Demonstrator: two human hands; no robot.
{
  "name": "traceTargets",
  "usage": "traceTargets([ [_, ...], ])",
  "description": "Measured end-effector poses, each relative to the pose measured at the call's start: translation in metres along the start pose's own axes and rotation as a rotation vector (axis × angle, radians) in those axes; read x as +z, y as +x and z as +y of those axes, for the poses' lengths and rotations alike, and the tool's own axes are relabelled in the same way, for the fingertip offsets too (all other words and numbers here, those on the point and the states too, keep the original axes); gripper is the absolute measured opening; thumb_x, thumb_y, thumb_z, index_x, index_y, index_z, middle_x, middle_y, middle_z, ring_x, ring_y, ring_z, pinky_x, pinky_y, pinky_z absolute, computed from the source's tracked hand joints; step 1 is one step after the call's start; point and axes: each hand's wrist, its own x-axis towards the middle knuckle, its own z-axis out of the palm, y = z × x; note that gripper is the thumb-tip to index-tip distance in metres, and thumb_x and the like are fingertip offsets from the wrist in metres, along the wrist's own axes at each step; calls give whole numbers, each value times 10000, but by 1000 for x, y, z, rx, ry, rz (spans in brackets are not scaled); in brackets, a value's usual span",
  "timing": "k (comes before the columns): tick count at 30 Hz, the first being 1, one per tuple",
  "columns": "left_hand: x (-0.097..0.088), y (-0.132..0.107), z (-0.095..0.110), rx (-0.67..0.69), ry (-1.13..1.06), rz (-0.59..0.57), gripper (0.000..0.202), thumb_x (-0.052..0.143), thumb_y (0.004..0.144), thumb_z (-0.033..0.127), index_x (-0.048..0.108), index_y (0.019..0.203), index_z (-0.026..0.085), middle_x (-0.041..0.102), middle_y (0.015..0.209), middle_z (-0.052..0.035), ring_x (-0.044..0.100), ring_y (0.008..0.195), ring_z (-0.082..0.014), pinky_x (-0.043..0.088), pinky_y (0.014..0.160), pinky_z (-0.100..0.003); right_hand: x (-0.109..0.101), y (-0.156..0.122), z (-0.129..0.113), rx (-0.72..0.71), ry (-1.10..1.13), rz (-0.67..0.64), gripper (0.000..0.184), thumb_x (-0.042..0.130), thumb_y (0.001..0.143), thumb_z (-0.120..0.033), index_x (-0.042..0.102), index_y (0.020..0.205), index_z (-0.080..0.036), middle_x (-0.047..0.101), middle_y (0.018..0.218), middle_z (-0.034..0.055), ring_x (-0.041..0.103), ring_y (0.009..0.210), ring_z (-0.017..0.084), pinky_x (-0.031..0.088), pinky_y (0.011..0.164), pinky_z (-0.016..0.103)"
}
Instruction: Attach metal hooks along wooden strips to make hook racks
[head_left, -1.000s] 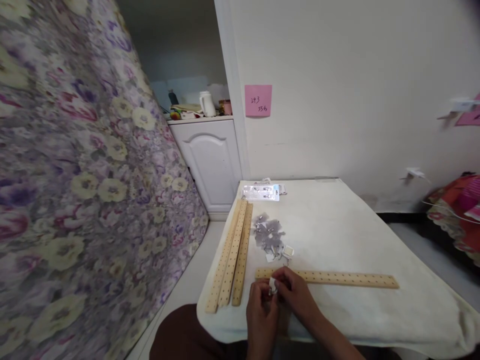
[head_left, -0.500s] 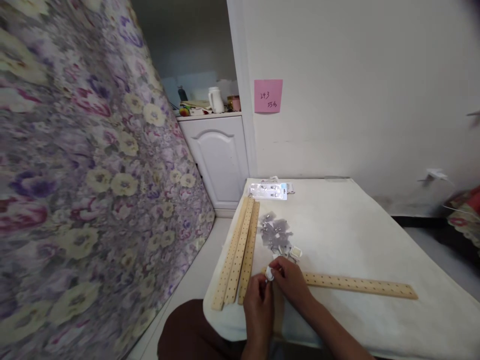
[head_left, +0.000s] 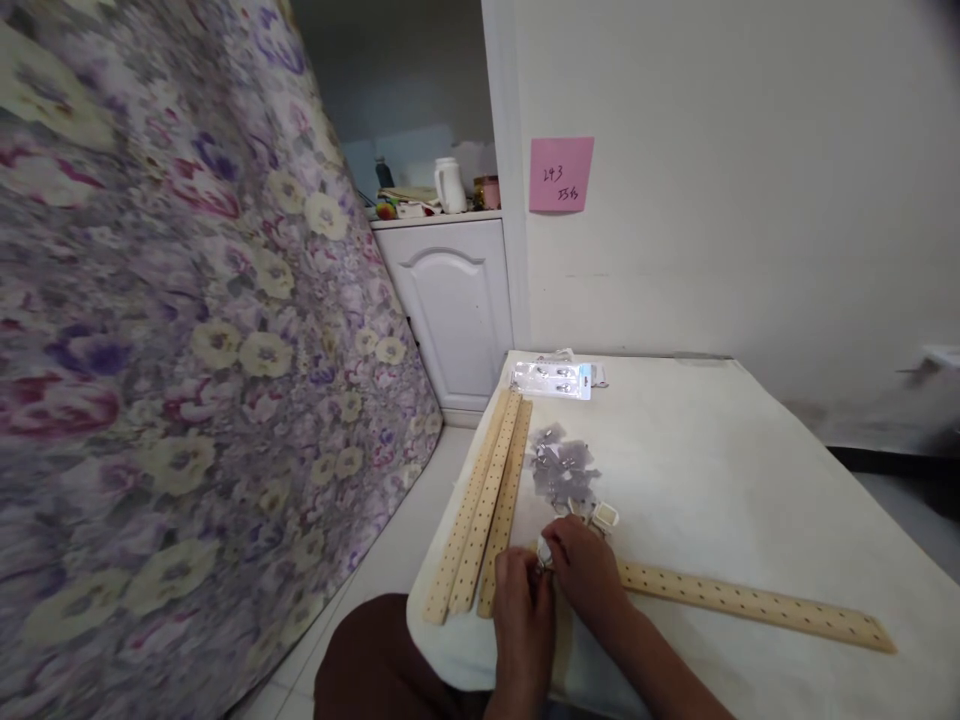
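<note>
My left hand [head_left: 523, 603] and my right hand [head_left: 584, 573] meet at the near edge of the white-covered table [head_left: 705, 470]. Together they pinch a small white piece [head_left: 544, 551] over the left end of a perforated wooden strip [head_left: 750, 600] that lies across the table. Just beyond my fingers lies a pile of small clear bags with metal parts [head_left: 562, 468] and a small white square piece [head_left: 604, 516]. Three more perforated wooden strips [head_left: 484, 500] lie side by side to the left of my hands.
A clear blister pack [head_left: 553, 380] sits at the table's far left corner. A floral mattress [head_left: 172, 330] leans at the left. Behind stands a white cabinet [head_left: 454, 305] with a jug and jars on top. A pink note [head_left: 560, 174] is stuck on the wall.
My view has swung left and down, so everything has shifted right in the frame. My hands have stayed together on the small white piece at the strip's left end.
</note>
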Motion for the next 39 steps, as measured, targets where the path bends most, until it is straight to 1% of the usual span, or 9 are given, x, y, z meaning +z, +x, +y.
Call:
traceTargets([
  [2,0,0,0,-12,-17,-18,61,507,827,206,551,870,208,527,903,-38,535,796,-171,466,702,-297,0,0,1,-6,0,-2,195,439,845,-144,625,834,-202,634,852,44,608,812,168,416,748,267],
  [5,0,0,-1,-27,-24,-42,53,497,849,210,550,847,208,519,931,-41,532,853,-171,465,755,-303,1,0,4,-25,21,4,197,440,851,-150,628,824,-204,639,838,40,607,813,170,419,758,270],
  [7,1,0,-2,-34,-17,-39,65,496,859,218,546,820,207,516,940,-44,528,893,-176,459,794,-315,0,-1,5,-49,42,7,193,443,852,-157,627,822,-206,639,829,36,605,810,170,422,759,271],
  [10,2,-1,-4,-43,-17,-30,79,503,861,227,541,794,207,517,950,-46,528,911,-178,457,814,-321,-1,-3,6,-76,69,7,186,448,848,-161,627,847,-213,641,849,33,606,813,169,428,764,274],
  [18,1,1,-1,-57,5,-16,116,515,858,242,541,750,211,536,932,-43,552,896,-178,467,821,-322,-6,-9,7,-100,114,-46,199,479,803,-142,624,921,-210,634,938,44,607,867,184,446,807,302],
  [24,1,1,1,-37,1,1,128,516,855,259,564,747,212,557,949,-57,574,887,-187,490,800,-326,-4,-10,9,-126,126,-34,203,464,802,-129,616,920,-193,629,929,61,602,876,195,457,810,322],
  [30,2,1,2,-23,-24,-28,132,508,861,244,573,751,210,567,937,-57,580,869,-182,495,781,-324,-2,-12,12,-156,118,-10,239,442,807,-119,617,948,-200,634,951,71,604,841,189,472,774,316],
  [36,0,0,1,-11,-30,-56,123,499,866,232,587,782,212,572,971,-55,574,911,-182,487,811,-327,-3,-12,11,-143,119,-28,233,431,821,-121,618,937,-197,631,947,70,599,836,186,462,790,314],
  [39,0,-1,2,-5,-38,-49,122,504,862,239,593,783,213,579,969,-53,580,905,-181,492,801,-319,-2,-12,12,-139,124,-31,218,438,820,-121,623,912,-191,630,919,69,595,832,186,456,793,314],
])
